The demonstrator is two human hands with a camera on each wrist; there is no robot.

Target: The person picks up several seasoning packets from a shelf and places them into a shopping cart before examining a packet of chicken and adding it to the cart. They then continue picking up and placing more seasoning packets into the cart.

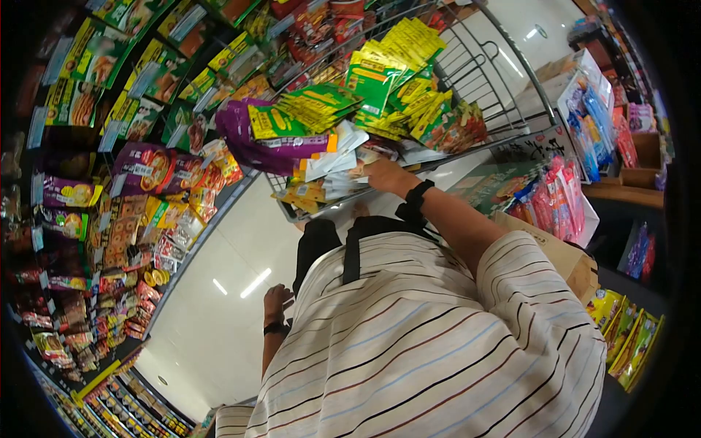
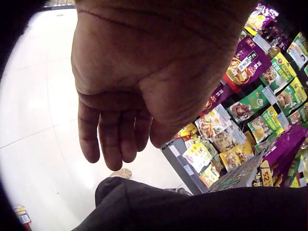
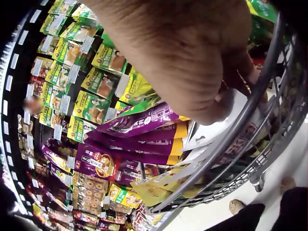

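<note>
My right hand reaches over the near rim of a wire shopping cart. In the right wrist view, its thumb and bent fingers pinch the edge of a white packet among others like it; the fingertips are partly hidden. Beside these, purple bags with yellow ends lean in the cart. Green-and-yellow seasoning packets lie heaped behind them. Down by my left side hangs my left hand, fingers loosely bent and holding nothing, above the pale floor.
Shelves of hanging food packets rise on the left, close to the cart. To the right stands a display with pink packages, and a brown paper bag is near my right elbow. Glossy pale floor lies between shelves and body.
</note>
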